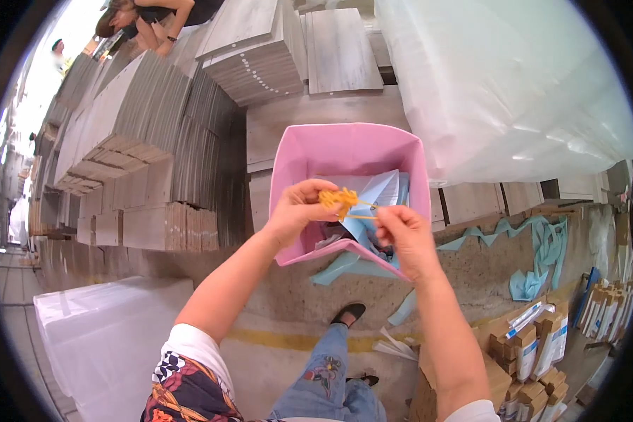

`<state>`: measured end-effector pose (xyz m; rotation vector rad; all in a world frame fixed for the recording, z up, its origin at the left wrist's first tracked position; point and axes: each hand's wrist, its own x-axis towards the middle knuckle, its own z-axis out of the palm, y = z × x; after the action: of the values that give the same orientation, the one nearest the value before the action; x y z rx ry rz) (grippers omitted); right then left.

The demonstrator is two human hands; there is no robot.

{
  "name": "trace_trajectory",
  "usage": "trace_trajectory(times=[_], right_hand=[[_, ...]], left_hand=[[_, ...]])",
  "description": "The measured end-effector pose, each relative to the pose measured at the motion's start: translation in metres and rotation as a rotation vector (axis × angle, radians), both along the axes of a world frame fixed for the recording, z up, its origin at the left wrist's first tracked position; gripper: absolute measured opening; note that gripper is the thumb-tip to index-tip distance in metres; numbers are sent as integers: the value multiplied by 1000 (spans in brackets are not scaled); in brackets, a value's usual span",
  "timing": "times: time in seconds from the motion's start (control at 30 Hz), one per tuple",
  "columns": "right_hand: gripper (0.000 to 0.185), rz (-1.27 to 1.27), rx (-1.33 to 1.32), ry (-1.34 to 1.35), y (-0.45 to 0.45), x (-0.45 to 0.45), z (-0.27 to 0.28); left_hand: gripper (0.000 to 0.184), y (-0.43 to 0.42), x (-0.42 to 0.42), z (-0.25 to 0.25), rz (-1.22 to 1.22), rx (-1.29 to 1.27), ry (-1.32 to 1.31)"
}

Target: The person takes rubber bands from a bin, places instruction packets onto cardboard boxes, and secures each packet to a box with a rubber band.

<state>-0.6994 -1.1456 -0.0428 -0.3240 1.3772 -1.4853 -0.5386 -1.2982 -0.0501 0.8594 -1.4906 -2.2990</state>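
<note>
My left hand (pixel 299 209) is curled, with the thumb and fingers closed on a small yellow bundle (pixel 337 202), which looks like rubber bands or cord; I cannot tell which. My right hand (pixel 402 235) is also nearly closed, and it pinches the end of a thin yellow loop (pixel 362 217) which runs across the gap between my hands. The bundle is at the fingertips of my left hand, above the pink bin (pixel 355 149). Below my hands, inside this bin, lie light-blue sheets (pixel 381 191).

I judge that the bundle is very light and soft, without any stiff shape, and perhaps a little elastic. It should not break from squeezing, but the thin strands could tangle or slip. The best hold, I think, is the thick middle for my left hand and only the loop's far end for my right.
</note>
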Motion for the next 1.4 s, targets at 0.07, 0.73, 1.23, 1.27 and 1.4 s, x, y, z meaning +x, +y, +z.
trace_trajectory(times=[0.07, 0.73, 1.23, 1.27, 1.4], right_hand=[[18, -69, -19, -91, 4, -6, 2], [16, -237, 67, 506, 41, -33, -4], [15, -358, 100, 476, 116, -22, -6], [15, -348, 114, 474, 120, -20, -5], [16, -334, 126, 454, 128, -15, -6]], left_hand=[[28, -4, 0, -4, 80, 98, -6], [28, 22, -94, -54, -43, -1204, -320], [23, 8, -81, -66, -605, -1703, -495], [22, 2, -77, -59, -602, -1738, -467], [22, -3, -81, -53, -510, -1704, -360]])
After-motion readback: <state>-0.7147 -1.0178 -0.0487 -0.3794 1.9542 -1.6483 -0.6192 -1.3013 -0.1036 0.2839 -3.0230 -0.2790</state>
